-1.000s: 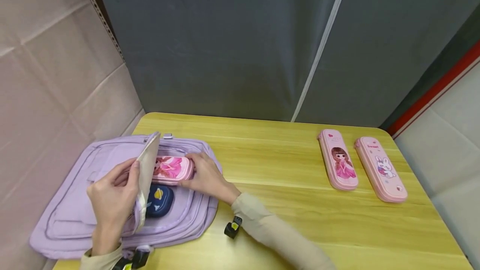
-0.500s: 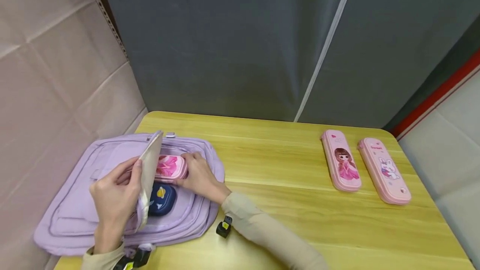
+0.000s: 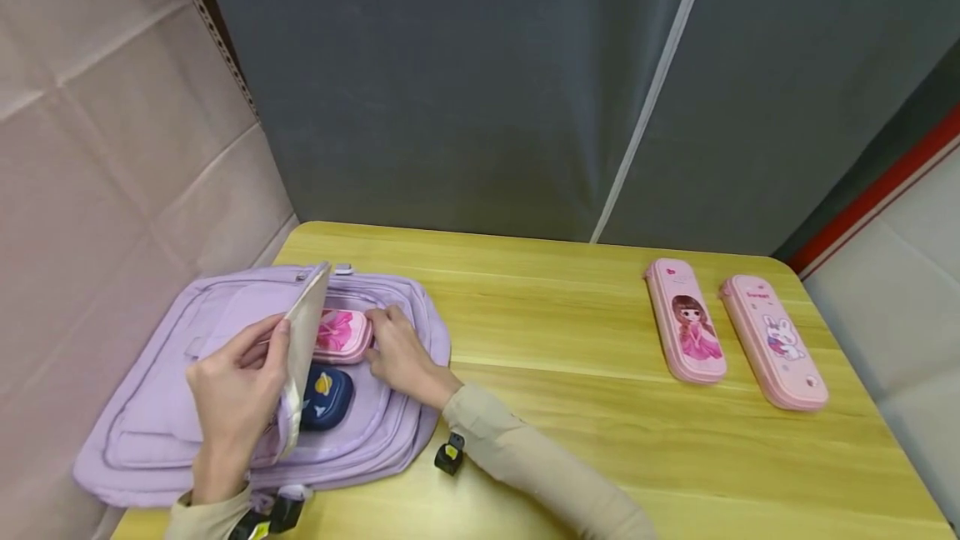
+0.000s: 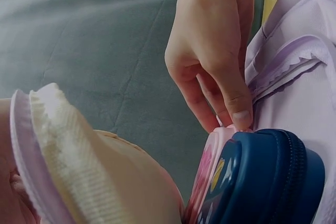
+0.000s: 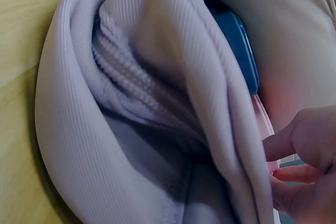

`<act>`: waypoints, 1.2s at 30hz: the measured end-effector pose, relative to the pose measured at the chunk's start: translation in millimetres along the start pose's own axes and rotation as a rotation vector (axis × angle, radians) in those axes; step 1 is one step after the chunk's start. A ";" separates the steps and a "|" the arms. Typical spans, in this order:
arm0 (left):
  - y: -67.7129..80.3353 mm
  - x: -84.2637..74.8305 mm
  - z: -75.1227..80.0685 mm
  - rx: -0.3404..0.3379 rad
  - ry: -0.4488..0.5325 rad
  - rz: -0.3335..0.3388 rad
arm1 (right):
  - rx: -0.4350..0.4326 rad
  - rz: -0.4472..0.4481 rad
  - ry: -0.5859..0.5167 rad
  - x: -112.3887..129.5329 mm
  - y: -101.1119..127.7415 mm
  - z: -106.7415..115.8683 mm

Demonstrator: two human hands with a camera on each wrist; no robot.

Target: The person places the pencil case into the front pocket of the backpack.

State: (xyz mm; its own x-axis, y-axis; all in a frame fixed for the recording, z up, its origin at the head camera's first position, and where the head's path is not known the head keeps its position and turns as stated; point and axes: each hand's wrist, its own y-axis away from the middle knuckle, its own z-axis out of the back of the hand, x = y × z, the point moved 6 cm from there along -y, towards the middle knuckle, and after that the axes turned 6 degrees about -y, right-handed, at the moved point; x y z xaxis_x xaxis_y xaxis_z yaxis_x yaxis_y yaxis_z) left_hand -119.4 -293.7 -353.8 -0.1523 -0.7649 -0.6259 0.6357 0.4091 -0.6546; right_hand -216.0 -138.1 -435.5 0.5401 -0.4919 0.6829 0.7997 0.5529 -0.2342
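A lilac backpack [image 3: 150, 432] lies flat at the table's left end. My left hand [image 3: 272, 342] grips its front flap [image 3: 306, 332] and holds it up, cream lining showing. My right hand [image 3: 377, 333] pinches the end of a pink pencil case [image 3: 339, 332] that sits mostly inside the opened pocket. Just nearer me in the same pocket lies a navy case [image 3: 324, 397]. In the left wrist view the right hand's fingertips [image 4: 237, 115] meet the pink case [image 4: 209, 169] above the navy case [image 4: 265, 182]. The right wrist view shows the backpack's folds [image 5: 157, 103] and my fingers [image 5: 294, 145].
Two more pink pencil cases lie side by side at the far right of the yellow wooden table [image 3: 570, 373]: one with a girl picture [image 3: 686, 332], one with a rabbit [image 3: 774, 342]. A grey curtain hangs behind; a beige padded wall stands at the left.
The pink case has slid leftward, deeper under the flap, and my right hand followed it. My left hand keeps the flap raised in about the same place.
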 end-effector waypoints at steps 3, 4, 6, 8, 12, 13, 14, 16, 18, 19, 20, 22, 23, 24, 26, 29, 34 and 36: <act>1.6 2.6 -3.0 -0.003 -0.002 0.000 | -0.004 -0.003 -0.011 -2.9 2.4 3.9; 2.1 3.5 -3.8 -0.004 0.000 0.003 | -0.009 -0.005 -0.014 -3.8 3.3 6.2; 2.5 5.1 -5.2 -0.002 -0.003 0.010 | -0.030 -0.002 -0.031 -5.0 6.0 13.1; 2.9 5.6 -6.5 0.002 -0.002 0.016 | -0.052 0.002 -0.028 -6.3 9.1 21.5; 3.1 4.4 -8.8 0.014 0.004 0.017 | -0.078 0.015 -0.014 -9.8 16.6 40.0; 3.2 4.1 -9.6 0.018 0.004 0.016 | -0.079 0.009 -0.009 -11.9 18.7 44.6; 3.1 4.0 -10.4 0.022 0.004 0.016 | -0.082 0.003 -0.014 -14.4 20.9 49.2; 3.1 4.3 -12.1 0.027 0.005 0.017 | -0.089 -0.011 -0.032 -20.7 25.5 58.7; 3.5 5.0 -13.6 0.031 0.005 0.021 | -0.104 -0.023 -0.046 -28.0 30.7 68.9; 3.8 5.4 -14.1 0.032 0.004 0.022 | -0.112 -0.027 -0.049 -31.6 33.6 74.2; 4.0 5.7 -14.4 0.031 0.003 0.023 | -0.123 -0.025 -0.051 -35.1 36.4 79.9; 4.6 6.0 -14.3 0.025 -0.006 0.029 | -0.146 -0.019 -0.040 -42.0 42.3 91.2; 5.0 5.9 -14.0 0.023 -0.010 0.033 | -0.157 -0.016 -0.037 -45.8 45.2 96.7; 5.1 5.7 -13.8 0.021 -0.014 0.036 | -0.164 -0.019 -0.032 -49.7 48.2 102.1; 5.1 4.5 -13.3 0.023 -0.019 0.038 | -0.182 -0.023 -0.021 -57.6 54.5 113.5; 4.9 2.4 -14.1 0.035 -0.023 0.037 | -0.203 -0.048 -0.027 -71.0 65.2 128.7; 5.3 -1.5 -18.4 0.057 -0.016 0.022 | -0.249 -0.071 -0.016 -93.1 84.3 149.7; 5.8 -2.7 -20.0 0.058 -0.010 0.022 | -0.264 -0.084 -0.001 -102.1 91.5 157.1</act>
State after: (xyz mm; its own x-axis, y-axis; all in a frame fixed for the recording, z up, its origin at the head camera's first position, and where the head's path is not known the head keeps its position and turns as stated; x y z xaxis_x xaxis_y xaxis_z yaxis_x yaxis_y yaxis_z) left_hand -130.4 -279.3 -364.4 -0.1308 -0.7608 -0.6356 0.6818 0.3964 -0.6148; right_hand -239.2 68.3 -417.9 0.4691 -0.5274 0.7084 0.8823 0.3156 -0.3493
